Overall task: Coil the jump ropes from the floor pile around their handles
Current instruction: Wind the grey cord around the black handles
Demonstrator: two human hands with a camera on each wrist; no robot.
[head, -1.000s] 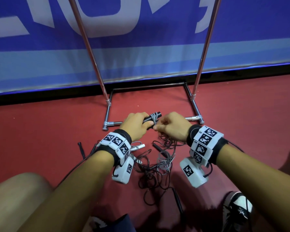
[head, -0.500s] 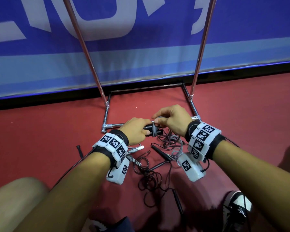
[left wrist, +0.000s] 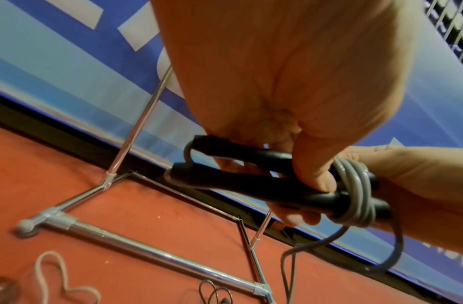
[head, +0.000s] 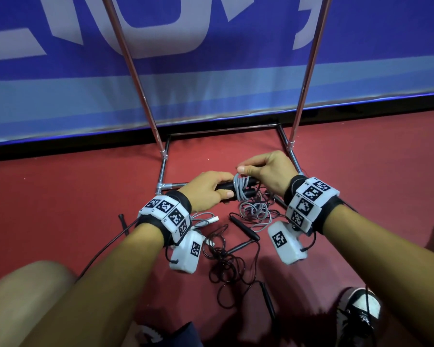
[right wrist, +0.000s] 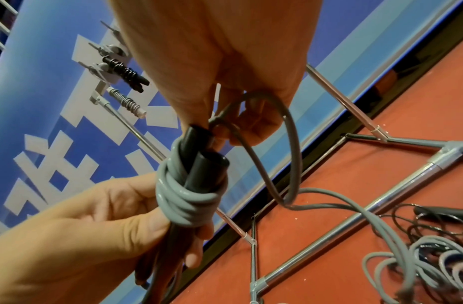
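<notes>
My left hand (head: 206,190) grips the two black handles (left wrist: 251,185) of a grey jump rope (right wrist: 189,197), held side by side above the red floor (head: 73,196). Their long axis runs left to right across my body, roughly level, the free ends pointing toward my right hand (head: 268,171). Several turns of grey cord already bind the handles near those ends. My right hand's fingers (right wrist: 251,127) pinch a loop of the same cord just above the coil; the slack drops from there to a loose grey heap on the floor.

Beside that heap lies a tangle of black rope (head: 226,261) with slim black handles. Beyond my hands stands a chrome rack (head: 303,96), its base tubes on the floor and its uprights rising before a blue banner (head: 211,71) with white lettering. In the right wrist view, two coiled ropes (right wrist: 124,72) hang on the rack. My shoe (head: 358,314) shows at lower right.
</notes>
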